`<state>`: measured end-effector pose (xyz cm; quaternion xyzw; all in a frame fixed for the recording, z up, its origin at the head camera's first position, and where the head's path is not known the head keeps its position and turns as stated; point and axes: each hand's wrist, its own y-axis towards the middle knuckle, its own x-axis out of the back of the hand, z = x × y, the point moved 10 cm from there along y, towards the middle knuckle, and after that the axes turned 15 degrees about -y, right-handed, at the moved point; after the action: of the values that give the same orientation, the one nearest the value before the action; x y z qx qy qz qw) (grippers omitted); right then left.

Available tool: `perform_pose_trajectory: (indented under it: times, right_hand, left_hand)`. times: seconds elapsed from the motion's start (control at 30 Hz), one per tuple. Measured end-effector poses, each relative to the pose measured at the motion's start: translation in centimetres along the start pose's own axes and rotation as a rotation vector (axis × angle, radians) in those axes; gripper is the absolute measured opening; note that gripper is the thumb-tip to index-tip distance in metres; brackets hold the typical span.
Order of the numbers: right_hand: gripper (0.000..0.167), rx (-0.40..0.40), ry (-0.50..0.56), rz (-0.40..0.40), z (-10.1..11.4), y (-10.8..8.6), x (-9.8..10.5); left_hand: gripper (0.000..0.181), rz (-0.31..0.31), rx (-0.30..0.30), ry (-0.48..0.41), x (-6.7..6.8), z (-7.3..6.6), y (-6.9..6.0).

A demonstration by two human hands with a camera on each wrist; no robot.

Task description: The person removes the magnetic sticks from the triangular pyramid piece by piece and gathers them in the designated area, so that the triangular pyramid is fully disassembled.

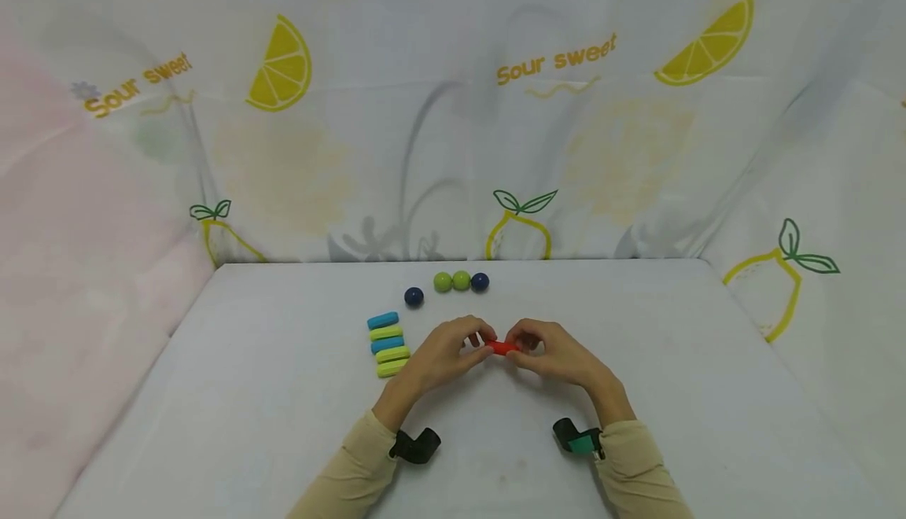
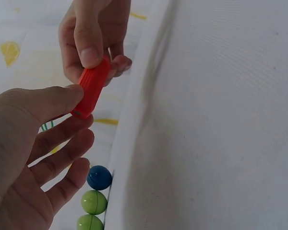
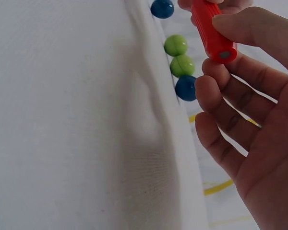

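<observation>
A short red stick (image 1: 502, 347), ribbed along its side, is pinched at both ends between my two hands above the white table. My left hand (image 1: 451, 352) grips its left end with thumb and index finger, the other fingers spread loosely below, as the left wrist view shows. My right hand (image 1: 554, 352) pinches the right end the same way. In the right wrist view a small grey disc shows in the end face of the red stick (image 3: 213, 31). Whether the stick touches the table cannot be told.
Left of my left hand lie several blue and yellow-green sticks (image 1: 387, 344) in a column. Behind the hands sit two green balls (image 1: 451, 281), with a dark blue ball (image 1: 480, 282) beside them and another dark blue ball (image 1: 414, 296) further left. A lemon-print cloth (image 1: 396, 110) hangs behind the table.
</observation>
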<state>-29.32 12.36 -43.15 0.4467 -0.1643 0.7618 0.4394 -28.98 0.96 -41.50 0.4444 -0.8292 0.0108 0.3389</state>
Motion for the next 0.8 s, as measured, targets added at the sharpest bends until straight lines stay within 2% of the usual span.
perform_pose_trajectory:
  times: [0.2, 0.33, 0.5, 0.6, 0.7, 0.8]
  right_hand:
    - [0.010, 0.026, 0.000, -0.013, 0.3, -0.2, 0.0]
    - [0.010, -0.004, 0.001, 0.015, 0.0, -0.3, -0.3]
    - [0.014, -0.090, 0.030, 0.084, -1.2, -0.4, -1.2]
    - [0.012, -0.110, 0.033, 0.108, -1.7, -0.4, -1.7]
    - [0.010, -0.096, 0.035, 0.088, -2.1, -0.3, -2.0]
    - [0.010, -0.095, 0.108, 0.046, -2.5, -0.4, -2.1]
  left_hand:
    - [0.017, 0.011, -0.014, -0.004, -0.4, 0.0, -0.1]
    - [0.016, 0.006, 0.003, 0.014, 0.0, 0.0, -0.4]
    - [0.016, -0.029, 0.008, 0.040, 1.3, 0.0, -1.2]
    - [0.017, -0.053, 0.012, 0.048, 2.3, 0.0, -2.1]
    - [0.016, -0.073, 0.017, 0.054, 3.2, 0.1, -3.0]
    - [0.016, -0.086, 0.031, 0.064, 4.0, 0.4, -4.1]
